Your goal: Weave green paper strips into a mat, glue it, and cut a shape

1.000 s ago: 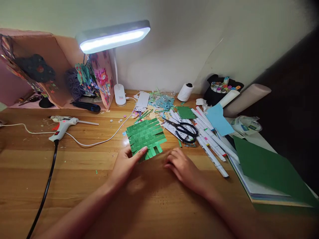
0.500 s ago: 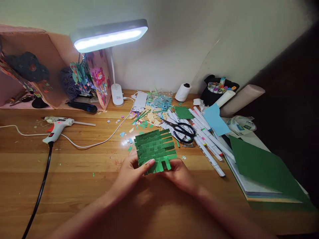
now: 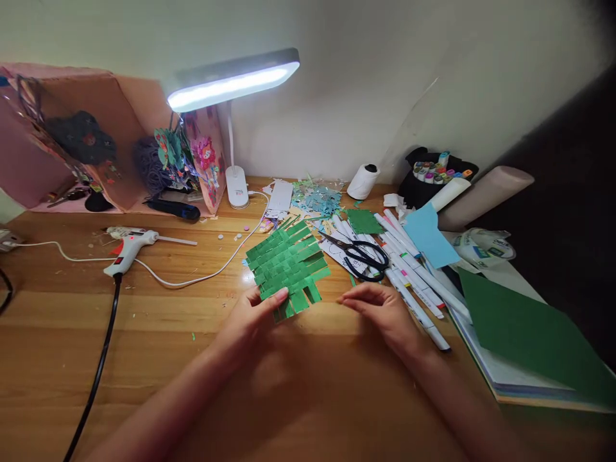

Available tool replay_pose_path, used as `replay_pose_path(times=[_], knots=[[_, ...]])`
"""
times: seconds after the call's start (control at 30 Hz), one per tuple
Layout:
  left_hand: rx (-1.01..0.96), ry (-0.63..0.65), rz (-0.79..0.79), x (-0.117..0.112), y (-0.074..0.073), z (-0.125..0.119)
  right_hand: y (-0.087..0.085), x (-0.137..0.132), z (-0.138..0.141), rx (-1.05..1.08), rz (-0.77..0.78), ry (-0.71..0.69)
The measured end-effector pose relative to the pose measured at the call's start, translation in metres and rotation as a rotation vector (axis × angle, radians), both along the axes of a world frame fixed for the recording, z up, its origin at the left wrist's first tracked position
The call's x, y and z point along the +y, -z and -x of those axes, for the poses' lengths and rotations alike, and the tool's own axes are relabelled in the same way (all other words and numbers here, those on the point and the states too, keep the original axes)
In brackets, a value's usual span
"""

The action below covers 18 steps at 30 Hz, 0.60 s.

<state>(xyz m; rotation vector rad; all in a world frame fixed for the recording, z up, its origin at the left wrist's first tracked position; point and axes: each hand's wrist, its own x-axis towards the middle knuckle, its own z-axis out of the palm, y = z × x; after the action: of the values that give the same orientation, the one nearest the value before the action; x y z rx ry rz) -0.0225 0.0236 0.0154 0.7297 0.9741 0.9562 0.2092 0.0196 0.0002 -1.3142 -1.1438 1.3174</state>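
Note:
A woven mat of green paper strips (image 3: 289, 263) with loose strip ends along its right and lower edges is tilted above the table. My left hand (image 3: 255, 313) grips its lower left corner, thumb on top and fingers behind. To the right of the mat, apart from it, my right hand (image 3: 378, 308) has thumb and fingertips pressed together, with nothing visible between them. Beyond my right hand lie scissors (image 3: 363, 256) with black handles. Behind them is a smaller green paper square (image 3: 364, 221).
White markers (image 3: 414, 282) lie to the right, beside stacked paper with a green sheet (image 3: 524, 327) on top. Paper scraps (image 3: 317, 199) and a thread cone (image 3: 363, 181) are at the back. A glue gun (image 3: 129, 250) with its cord and a lit lamp (image 3: 235, 83) are left.
My right hand has let go of the mat and moved right. My left hand still holds the mat, now turned and a little farther away. The view has shifted left.

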Motion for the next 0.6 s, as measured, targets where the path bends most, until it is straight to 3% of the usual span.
replay_pose_path(times=[0.17, 0.27, 0.43, 0.57, 0.6], knots=[[-0.162, -0.053, 0.034, -0.001, -0.006, 0.001, 0.013, 0.02, -0.025, 0.139, -0.056, 0.338], [-0.243, -0.072, 0.014, -0.003, -0.009, 0.002, 0.018, 0.024, -0.03, 0.108, -0.119, 0.391], [-0.299, 0.07, 0.017, -0.01, -0.011, 0.0, 0.016, 0.011, -0.005, 0.006, -0.151, 0.285], [-0.322, 0.177, 0.032, -0.018, -0.011, -0.007, 0.006, -0.013, 0.031, -0.116, -0.337, -0.079], [-0.341, 0.212, 0.028, -0.02, -0.011, -0.009, 0.003, -0.019, 0.038, -0.123, -0.368, -0.113]])
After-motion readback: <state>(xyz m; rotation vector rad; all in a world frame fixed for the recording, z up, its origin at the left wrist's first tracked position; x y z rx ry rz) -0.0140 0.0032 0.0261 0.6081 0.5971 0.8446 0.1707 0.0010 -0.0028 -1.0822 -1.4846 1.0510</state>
